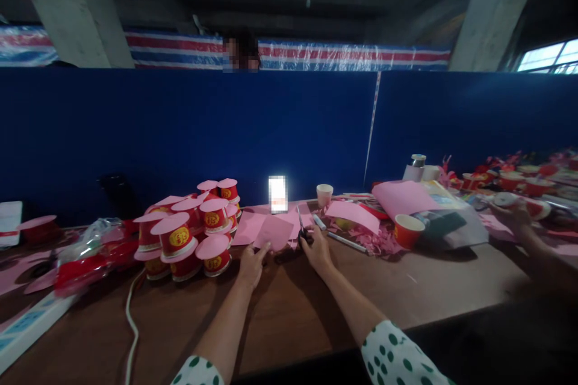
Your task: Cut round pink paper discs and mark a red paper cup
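My left hand (pixel 253 264) pinches the near edge of a piece of pink paper (pixel 274 233), thumb on top. Close by on the right, my right hand (pixel 318 252) is closed round the dark handles of a pair of scissors (pixel 301 224), whose blades point away from me. More pink sheets (pixel 247 225) lie flat behind the held piece. Left of my hands stand several red paper cups (pixel 179 240), stacked and topped with pink paper discs (pixel 212 246). A marker (pixel 320 222) lies just beyond my right hand.
A lit phone (pixel 277 194) stands against the blue partition (pixel 189 126). To the right are a white cup (pixel 324 195), pink paper shreds (pixel 383 240) and a red cup (pixel 409 231). A co-worker's hand (pixel 510 213) holds a cup at far right. A white cable (pixel 130 313) crosses the table's left side.
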A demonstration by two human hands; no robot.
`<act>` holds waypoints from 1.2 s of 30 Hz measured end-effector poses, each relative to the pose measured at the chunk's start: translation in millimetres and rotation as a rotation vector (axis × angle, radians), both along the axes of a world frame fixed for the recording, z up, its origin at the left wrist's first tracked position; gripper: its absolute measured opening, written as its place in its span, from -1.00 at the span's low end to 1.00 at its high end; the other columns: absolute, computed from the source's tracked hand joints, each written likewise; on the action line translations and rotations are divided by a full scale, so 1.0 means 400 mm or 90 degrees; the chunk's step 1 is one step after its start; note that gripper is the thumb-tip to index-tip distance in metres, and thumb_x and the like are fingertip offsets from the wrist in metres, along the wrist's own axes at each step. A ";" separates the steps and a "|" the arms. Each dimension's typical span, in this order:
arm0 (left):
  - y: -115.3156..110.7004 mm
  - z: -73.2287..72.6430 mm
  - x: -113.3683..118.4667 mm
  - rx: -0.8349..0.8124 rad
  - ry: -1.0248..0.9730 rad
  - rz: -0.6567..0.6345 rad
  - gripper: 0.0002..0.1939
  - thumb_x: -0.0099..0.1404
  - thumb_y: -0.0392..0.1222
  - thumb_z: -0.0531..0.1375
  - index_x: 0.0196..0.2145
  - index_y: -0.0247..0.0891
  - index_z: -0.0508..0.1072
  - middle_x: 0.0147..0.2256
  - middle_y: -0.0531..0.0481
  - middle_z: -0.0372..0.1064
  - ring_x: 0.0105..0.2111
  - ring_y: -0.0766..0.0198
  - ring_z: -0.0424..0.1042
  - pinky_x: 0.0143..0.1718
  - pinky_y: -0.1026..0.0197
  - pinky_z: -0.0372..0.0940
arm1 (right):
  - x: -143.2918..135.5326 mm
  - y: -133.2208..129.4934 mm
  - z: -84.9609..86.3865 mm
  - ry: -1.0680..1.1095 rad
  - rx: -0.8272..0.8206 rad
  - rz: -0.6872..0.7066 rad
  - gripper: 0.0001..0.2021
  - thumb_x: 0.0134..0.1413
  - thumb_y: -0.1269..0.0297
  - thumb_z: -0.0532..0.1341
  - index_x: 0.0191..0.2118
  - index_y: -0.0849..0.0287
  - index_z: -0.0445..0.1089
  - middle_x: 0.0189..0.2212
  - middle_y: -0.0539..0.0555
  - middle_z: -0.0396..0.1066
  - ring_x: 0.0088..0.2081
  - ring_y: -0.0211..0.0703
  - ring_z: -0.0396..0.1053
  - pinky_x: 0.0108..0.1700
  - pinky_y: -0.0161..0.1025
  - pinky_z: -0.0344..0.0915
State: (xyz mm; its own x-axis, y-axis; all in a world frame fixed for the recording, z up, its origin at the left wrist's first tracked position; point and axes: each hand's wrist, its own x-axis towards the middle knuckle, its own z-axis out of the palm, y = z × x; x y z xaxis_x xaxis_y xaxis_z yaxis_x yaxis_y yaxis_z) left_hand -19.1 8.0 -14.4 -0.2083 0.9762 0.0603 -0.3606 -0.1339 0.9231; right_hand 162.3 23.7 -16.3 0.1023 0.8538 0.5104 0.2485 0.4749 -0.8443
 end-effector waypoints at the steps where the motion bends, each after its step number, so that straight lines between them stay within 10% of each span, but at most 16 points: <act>1: -0.002 0.001 0.000 -0.003 0.003 0.007 -0.62 -0.18 -0.15 0.34 -0.35 -0.37 0.45 -0.50 -0.02 0.45 -0.52 0.28 0.40 -0.44 0.26 0.27 | 0.000 0.000 0.000 0.004 -0.002 0.000 -0.75 -0.08 0.36 0.13 -0.19 0.16 0.20 -0.41 0.06 0.43 -0.40 -0.14 0.43 -0.33 -0.23 0.36; 15: 0.036 0.074 0.050 -0.042 -0.122 0.099 -0.77 -0.12 -0.30 0.31 -0.44 -0.32 0.38 -0.51 0.05 0.39 -0.54 0.40 0.37 -0.51 0.35 0.30 | -0.022 0.026 -0.001 0.178 -0.105 0.096 -0.61 -0.10 0.14 0.19 -0.14 0.22 0.19 -0.62 -0.07 0.28 -0.63 -0.28 0.28 -0.63 -0.38 0.18; 36: 0.011 0.017 0.059 -0.018 -0.086 0.073 -0.64 -0.17 -0.20 0.35 -0.38 -0.34 0.40 -0.49 0.02 0.42 -0.53 0.35 0.42 -0.47 0.30 0.33 | -0.041 -0.023 -0.001 0.115 -0.166 0.276 -0.68 -0.08 0.15 0.20 -0.19 0.20 0.30 -0.57 -0.07 0.28 -0.60 -0.35 0.28 -0.58 -0.42 0.21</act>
State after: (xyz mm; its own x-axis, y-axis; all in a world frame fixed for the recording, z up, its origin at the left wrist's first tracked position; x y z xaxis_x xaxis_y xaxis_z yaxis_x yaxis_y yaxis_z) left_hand 4.6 12.6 -7.6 -0.3233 0.9463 -0.0034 -0.4659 -0.1560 0.8710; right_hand 145.8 14.4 -16.7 -0.2208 0.9336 0.2822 -0.0840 0.2700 -0.9592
